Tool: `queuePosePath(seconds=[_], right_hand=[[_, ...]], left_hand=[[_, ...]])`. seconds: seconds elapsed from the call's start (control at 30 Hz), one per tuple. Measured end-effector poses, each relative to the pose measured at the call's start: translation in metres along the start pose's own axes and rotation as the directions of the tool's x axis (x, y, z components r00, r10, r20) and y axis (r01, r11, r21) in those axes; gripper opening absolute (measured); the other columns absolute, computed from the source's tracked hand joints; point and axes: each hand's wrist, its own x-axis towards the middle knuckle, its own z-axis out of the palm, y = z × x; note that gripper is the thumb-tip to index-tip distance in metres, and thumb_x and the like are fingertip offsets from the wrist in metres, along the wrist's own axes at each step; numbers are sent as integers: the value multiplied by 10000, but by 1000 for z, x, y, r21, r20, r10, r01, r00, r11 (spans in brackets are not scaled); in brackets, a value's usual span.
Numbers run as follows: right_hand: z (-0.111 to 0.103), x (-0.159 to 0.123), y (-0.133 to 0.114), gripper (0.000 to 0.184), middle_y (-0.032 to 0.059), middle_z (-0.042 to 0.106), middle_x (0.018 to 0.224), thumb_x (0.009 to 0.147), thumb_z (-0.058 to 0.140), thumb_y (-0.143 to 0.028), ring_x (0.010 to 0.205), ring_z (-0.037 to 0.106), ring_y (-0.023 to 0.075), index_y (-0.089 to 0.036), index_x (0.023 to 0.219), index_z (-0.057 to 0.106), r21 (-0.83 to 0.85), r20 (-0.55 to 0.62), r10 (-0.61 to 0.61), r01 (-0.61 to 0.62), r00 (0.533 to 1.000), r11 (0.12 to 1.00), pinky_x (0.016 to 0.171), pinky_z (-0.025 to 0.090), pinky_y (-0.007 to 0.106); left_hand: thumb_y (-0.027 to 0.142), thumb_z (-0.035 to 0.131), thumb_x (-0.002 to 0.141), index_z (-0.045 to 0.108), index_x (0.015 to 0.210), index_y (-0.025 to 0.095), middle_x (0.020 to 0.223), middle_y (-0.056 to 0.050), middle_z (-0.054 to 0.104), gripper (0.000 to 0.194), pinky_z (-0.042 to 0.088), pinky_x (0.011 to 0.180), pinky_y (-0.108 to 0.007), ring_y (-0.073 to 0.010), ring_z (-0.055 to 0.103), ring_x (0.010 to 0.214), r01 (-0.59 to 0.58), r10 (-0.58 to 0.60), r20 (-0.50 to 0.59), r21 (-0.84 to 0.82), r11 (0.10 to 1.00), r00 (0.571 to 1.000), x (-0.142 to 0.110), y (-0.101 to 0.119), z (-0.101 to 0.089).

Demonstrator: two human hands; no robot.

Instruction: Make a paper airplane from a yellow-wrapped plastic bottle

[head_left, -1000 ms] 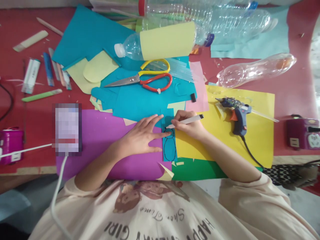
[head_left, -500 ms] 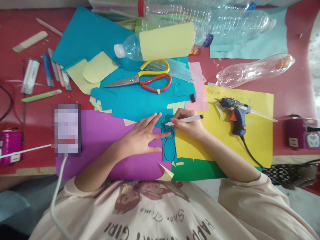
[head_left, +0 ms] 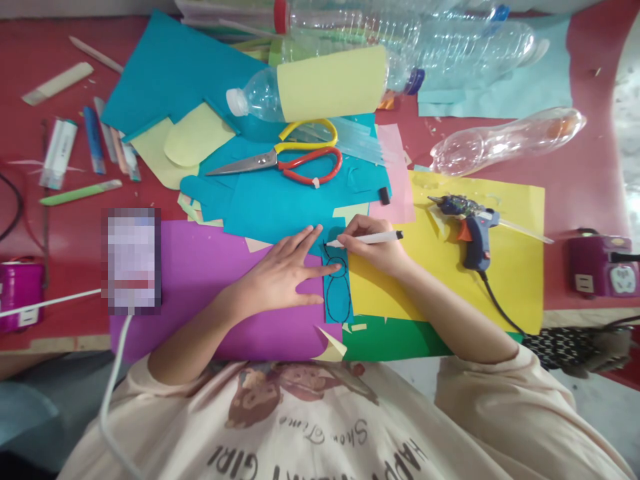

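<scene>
Centrally, one blue strip (head_left: 339, 300) is laid where one purple sheet (head_left: 200, 280) and one yellow sheet (head_left: 425, 287) meet. It is touched by a finger of the left hand (head_left: 290, 270), grip spread apart. One white marker (head_left: 377, 238) is clamped in the right hand's (head_left: 386, 257) grip. Noted beyond: one pair of scissors (head_left: 273, 159), one glue gun (head_left: 478, 245). The strip is marked in black: small round above longer oval, curved stroke higher up.

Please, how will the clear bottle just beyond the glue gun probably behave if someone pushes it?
The clear bottle would probably roll, since it lies on its side. It is likely light, as no liquid shows inside. Its thin-looking, see-through wall may dent if pressed.
</scene>
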Motion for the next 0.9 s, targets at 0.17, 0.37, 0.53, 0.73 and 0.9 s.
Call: queuePosePath(seconds=[0.17,0.37,0.53,0.73,0.9], right_hand=[[2,1,-1,250,-16,586,573,776,667,-410,522,508,115,-207,706,539,39,-62,-33,35,998,999,501,358,257],[2,1,1,273,-15,592,600,799,681,-430,537,519,120,-212,716,540,32,-42,-52,53,998,998,512,376,267],[3,2,4,257,-19,590,614,821,681,-422,557,552,132,-220,749,540,14,-109,-85,87,990,996,532,399,274],[4,2,5,233,-19,586,616,830,675,-399,549,533,131,-223,755,543,-5,-108,-118,118,987,993,527,395,277],[4,2,6,207,-22,567,623,826,669,-354,553,509,124,-221,742,535,-11,-174,-117,117,978,993,534,383,276]], left_hand=[[519,668,855,496,1411,428,1682,-57,71,589,257,1186,-584,-384,156,1524,-13,13,-6,9,1000,1000,-1,0,1],[521,669,854,487,1414,436,1682,-50,67,595,262,1184,-586,-388,172,1520,-11,12,-22,17,1000,1000,-1,0,2],[519,673,852,482,1418,431,1680,-68,62,604,257,1179,-601,-398,159,1520,6,-6,16,10,1000,1000,1,1,0],[523,672,851,487,1414,430,1677,-92,63,599,251,1176,-610,-402,142,1522,31,-32,55,11,999,998,2,3,-3],[516,670,855,484,1417,432,1678,-76,66,598,259,1176,-609,-403,155,1520,13,-13,33,2,1000,999,2,2,-3]])
